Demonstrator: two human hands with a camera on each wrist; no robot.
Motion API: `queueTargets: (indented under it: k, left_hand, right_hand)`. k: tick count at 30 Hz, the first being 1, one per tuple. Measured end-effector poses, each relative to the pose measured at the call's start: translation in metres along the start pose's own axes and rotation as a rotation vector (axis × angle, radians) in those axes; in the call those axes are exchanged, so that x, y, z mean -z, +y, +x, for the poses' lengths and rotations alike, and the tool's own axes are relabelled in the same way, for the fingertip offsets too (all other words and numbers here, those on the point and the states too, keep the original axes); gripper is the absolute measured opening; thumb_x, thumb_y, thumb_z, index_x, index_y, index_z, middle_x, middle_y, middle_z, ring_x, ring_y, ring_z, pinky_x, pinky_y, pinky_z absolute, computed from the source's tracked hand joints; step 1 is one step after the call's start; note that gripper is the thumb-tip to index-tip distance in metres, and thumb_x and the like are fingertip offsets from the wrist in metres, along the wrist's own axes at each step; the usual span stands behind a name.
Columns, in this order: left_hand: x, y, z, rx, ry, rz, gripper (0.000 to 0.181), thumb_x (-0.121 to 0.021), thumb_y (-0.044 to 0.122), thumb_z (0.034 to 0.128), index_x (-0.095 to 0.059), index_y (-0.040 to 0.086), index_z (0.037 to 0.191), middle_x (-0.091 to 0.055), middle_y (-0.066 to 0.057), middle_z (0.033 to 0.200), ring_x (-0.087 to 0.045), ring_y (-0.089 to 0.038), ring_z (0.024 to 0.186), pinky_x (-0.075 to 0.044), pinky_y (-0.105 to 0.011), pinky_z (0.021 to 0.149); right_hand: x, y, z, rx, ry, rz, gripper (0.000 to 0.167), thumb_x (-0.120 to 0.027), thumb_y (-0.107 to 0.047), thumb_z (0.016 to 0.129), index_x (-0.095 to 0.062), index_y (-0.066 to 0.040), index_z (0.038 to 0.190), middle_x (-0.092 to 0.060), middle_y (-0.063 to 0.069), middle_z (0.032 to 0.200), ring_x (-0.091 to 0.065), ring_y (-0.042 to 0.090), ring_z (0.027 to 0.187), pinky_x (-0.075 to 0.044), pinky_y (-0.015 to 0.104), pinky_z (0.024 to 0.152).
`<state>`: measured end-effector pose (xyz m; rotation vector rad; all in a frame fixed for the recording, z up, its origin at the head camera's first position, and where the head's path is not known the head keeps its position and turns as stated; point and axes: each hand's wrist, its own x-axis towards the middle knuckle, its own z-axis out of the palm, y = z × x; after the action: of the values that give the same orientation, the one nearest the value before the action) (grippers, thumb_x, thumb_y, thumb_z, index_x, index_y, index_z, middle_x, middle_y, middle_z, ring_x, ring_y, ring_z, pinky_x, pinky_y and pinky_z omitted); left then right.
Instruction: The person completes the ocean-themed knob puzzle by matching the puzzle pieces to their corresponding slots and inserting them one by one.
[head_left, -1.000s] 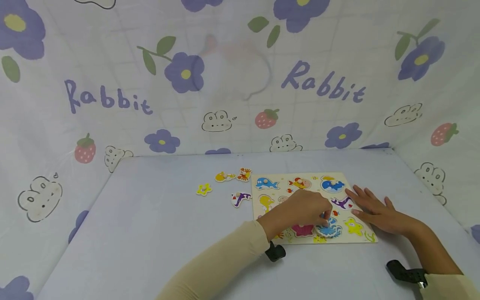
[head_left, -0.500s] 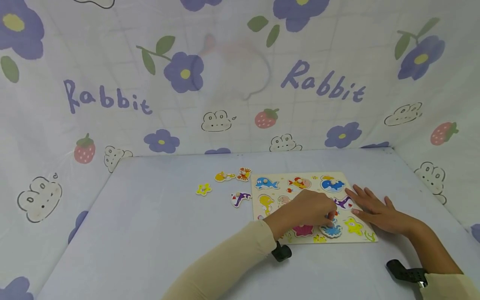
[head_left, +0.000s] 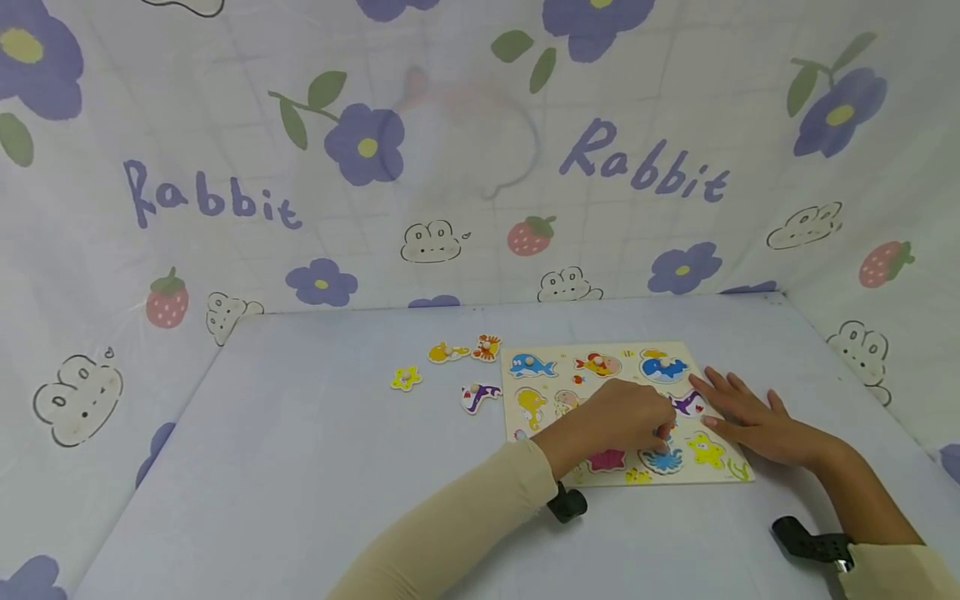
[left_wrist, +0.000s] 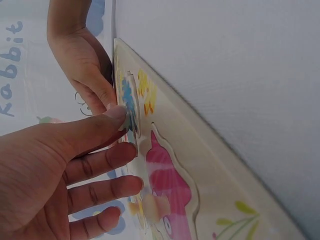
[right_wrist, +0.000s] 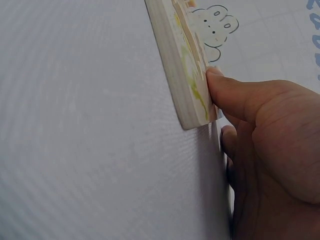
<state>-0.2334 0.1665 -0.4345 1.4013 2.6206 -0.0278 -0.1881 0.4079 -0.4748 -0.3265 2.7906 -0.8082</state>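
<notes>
A pale puzzle board printed with sea animals lies on the table. Over its lower right part, my left hand pinches the blue piece between thumb and finger, the piece lying at the blue printed spot; whether it sits flush I cannot tell. In the left wrist view the thumb of the left hand is against the blue piece. My right hand rests on the board's right edge with fingers spread, its thumb on the board in the right wrist view.
Left of the board lie a yellow star piece, a yellow piece, a red-orange crab piece and a purple piece. A printed curtain stands behind the table.
My left hand has moved slightly right with the blue piece, which has shifted a little on the board. The right hand stays in place at the edge.
</notes>
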Motion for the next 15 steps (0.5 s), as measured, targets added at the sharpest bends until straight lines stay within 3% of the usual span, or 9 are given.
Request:
queueTargets:
  k: [15]
  left_hand:
    - [0.0004, 0.0040, -0.0067, 0.022, 0.004, -0.011, 0.015, -0.074, 0.047, 0.0903, -0.069, 0.033, 0.093, -0.064, 0.021, 0.084, -0.053, 0.002, 0.077, -0.042, -0.018, 0.070]
  right_hand:
    - [-0.0006, 0.0011, -0.0003, -0.001, 0.002, 0.002, 0.075, -0.052, -0.049, 0.102, -0.018, -0.023, 0.163, 0.000, 0.023, 0.167, 0.015, 0.051, 0.149, 0.023, 0.075, 0.102]
